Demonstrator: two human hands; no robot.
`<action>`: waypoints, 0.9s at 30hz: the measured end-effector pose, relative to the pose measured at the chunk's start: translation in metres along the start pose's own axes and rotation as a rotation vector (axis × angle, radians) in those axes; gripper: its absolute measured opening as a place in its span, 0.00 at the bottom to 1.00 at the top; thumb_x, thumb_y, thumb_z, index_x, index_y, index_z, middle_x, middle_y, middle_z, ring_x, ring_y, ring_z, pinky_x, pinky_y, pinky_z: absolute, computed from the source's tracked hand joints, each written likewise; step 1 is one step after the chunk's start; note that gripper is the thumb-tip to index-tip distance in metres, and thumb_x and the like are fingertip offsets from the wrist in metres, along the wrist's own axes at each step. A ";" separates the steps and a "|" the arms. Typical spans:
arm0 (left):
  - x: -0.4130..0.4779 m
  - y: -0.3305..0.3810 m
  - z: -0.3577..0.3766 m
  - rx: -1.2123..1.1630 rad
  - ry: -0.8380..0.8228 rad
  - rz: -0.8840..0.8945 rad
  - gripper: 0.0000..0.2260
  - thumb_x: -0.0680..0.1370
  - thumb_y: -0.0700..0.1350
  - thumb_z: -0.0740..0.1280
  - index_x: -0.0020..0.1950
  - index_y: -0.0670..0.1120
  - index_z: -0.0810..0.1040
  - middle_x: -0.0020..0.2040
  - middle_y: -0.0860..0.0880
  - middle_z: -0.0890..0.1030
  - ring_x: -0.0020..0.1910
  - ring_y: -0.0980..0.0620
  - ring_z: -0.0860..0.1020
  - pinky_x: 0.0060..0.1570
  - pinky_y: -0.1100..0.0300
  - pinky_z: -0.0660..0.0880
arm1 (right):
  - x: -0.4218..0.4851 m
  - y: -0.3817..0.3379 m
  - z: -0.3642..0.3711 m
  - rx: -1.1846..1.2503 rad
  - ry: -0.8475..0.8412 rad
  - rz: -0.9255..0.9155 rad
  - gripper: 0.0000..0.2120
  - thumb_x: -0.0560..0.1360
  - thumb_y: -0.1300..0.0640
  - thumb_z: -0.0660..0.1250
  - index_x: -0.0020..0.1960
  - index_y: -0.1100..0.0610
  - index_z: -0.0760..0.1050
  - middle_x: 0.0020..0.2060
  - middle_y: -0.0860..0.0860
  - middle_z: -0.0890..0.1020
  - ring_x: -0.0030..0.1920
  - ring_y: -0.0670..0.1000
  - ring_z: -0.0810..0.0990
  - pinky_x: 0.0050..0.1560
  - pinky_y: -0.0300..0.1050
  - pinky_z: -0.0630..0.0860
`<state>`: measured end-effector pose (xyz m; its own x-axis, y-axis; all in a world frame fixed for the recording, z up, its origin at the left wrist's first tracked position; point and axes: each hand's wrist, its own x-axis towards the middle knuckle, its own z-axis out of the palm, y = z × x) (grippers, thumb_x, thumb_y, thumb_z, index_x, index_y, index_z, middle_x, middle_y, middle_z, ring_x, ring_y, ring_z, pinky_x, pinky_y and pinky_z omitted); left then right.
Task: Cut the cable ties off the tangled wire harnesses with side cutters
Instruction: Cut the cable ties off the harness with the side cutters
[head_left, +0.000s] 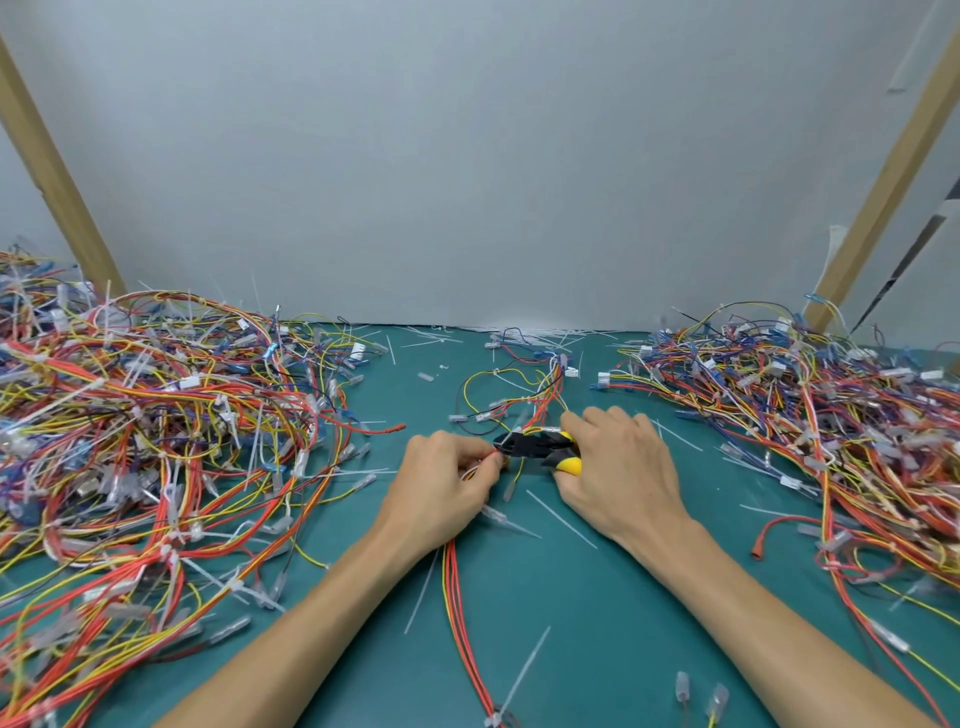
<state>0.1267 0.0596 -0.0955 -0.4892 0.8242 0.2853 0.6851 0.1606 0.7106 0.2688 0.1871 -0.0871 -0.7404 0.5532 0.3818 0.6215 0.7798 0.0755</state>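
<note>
My left hand (441, 480) pinches the harness (535, 400) wires taut; right hand (621, 467) grip is wrapped round the side cutters (535, 447). Best to nip only the tie, blades clear of insulation.

Cutter handles (571, 466) mostly inside right hand (621, 462)

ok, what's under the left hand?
Red and yellow harness wires run out beneath the left hand toward the camera, on the green mat. What the palm covers cannot be seen.
</note>
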 end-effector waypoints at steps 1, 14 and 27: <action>0.000 0.001 0.000 0.009 0.006 0.006 0.09 0.78 0.46 0.66 0.43 0.47 0.84 0.29 0.43 0.75 0.29 0.53 0.63 0.33 0.55 0.67 | 0.000 0.000 -0.001 0.003 -0.012 0.004 0.08 0.69 0.48 0.64 0.45 0.51 0.71 0.41 0.49 0.77 0.46 0.55 0.74 0.46 0.49 0.65; -0.002 0.003 0.000 0.014 -0.037 0.044 0.10 0.79 0.48 0.65 0.43 0.49 0.83 0.30 0.45 0.78 0.33 0.45 0.74 0.39 0.56 0.72 | -0.004 0.005 0.000 0.130 -0.080 0.080 0.06 0.68 0.48 0.61 0.41 0.50 0.70 0.39 0.48 0.80 0.44 0.58 0.78 0.37 0.47 0.63; -0.002 0.004 -0.002 -0.005 -0.056 0.054 0.11 0.79 0.48 0.65 0.38 0.51 0.80 0.28 0.46 0.78 0.31 0.47 0.74 0.35 0.59 0.69 | -0.004 0.005 -0.002 0.155 -0.090 0.088 0.05 0.69 0.49 0.61 0.41 0.49 0.70 0.37 0.47 0.78 0.43 0.56 0.77 0.37 0.47 0.64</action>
<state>0.1297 0.0574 -0.0924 -0.4206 0.8606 0.2873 0.7067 0.1121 0.6986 0.2754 0.1886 -0.0859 -0.7091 0.6397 0.2966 0.6431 0.7592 -0.0999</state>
